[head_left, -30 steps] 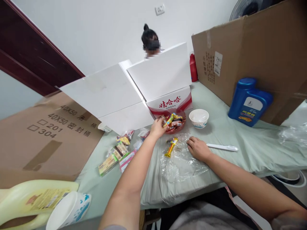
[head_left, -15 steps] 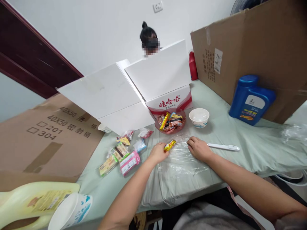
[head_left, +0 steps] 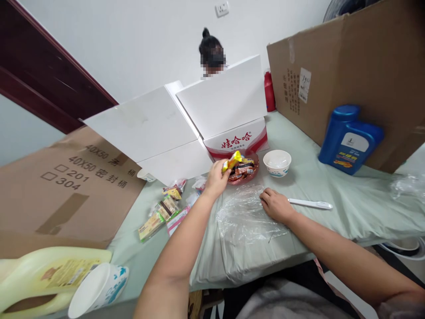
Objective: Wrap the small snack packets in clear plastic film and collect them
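Snack bar [head_left: 231, 162] foremost, gripping one end in left hand [head_left: 216, 179], best pinching lightly beside the bowl [head_left: 244, 180] nearest those fingers (resting right hand [head_left: 276, 206] on plastic film [head_left: 242, 215], grip unclear).

Head-worn view, facing forward, angled down

Blue bottle [head_left: 348, 141] before right-hand carton [head_left: 372, 71]; red bottle [head_left: 269, 92] beside it; socket [head_left: 222, 9] on wall [head_left: 142, 40].
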`<state>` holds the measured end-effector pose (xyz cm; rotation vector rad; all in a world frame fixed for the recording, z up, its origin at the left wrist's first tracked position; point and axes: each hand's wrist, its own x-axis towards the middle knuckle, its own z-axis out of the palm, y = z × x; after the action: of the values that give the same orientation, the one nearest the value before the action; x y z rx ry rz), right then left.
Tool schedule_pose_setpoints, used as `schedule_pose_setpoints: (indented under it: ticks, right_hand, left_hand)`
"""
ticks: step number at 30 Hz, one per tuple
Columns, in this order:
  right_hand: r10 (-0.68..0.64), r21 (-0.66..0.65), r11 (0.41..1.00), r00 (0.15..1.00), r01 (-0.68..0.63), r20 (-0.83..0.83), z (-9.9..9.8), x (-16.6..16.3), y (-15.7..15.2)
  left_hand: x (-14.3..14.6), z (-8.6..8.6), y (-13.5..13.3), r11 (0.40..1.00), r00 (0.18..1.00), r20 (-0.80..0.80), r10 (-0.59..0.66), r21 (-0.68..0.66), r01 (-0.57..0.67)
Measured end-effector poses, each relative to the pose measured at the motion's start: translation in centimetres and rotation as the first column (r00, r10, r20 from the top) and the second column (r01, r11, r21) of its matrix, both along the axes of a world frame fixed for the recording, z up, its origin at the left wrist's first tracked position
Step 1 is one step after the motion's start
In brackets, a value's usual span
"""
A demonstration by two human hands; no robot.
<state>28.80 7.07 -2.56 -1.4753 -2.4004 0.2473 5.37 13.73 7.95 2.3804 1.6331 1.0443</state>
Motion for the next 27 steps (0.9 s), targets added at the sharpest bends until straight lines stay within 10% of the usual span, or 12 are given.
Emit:
schedule_pose_setpoints:
  ticks: [5, 9, 12, 20, 24, 27]
  right_hand:
    - [0.023, 0.032, 0.999, 1.0, -0.023, -0.007, -0.1, 0.2, 0.0]
    - [0.012, 0.099, 0.995, 1.0, -0.011, -0.002, -0.2, 0.3, 0.0]
    - [-0.012, 0.116, 0.993, 1.0, 0.011, 0.007, -0.5, 0.3, 0.0]
    - [-0.045, 0.043, 0.998, 0.989, 0.039, 0.139, -1.2, -0.2, -0.4]
    - [-0.089, -0.004, 0.996, 0.969, 0.092, 0.233, -0.3, -0.4, -2.2]
    - [-0.095, -0.01, 0.995, 0.959, 0.101, 0.269, 0.7, 0.8, -3.9]
  left_hand:
    - [3.9, -0.1, 0.5, 1.0, 0.963, -0.27, -0.006, -0.002, 0.006]
    - [4.5, -3.6, -4.4, 0.996, 0.961, -0.273, -0.045, 0.064, 0.065]
    - [3.0, -6.8, -8.4, 0.97, 0.898, -0.382, -0.219, -0.184, 0.158]
    - [-5.2, -9.0, -10.8, 0.877, 0.798, -0.472, 0.374, -0.099, -0.47]
    - [-4.5, -9.2, -13.6, 0.988, 0.925, -0.376, 0.058, -0.111, -0.107]
    - [-3.7, -9.4, -16.1, 0.964, 0.929, -0.299, -0.22, -0.21, 0.161]
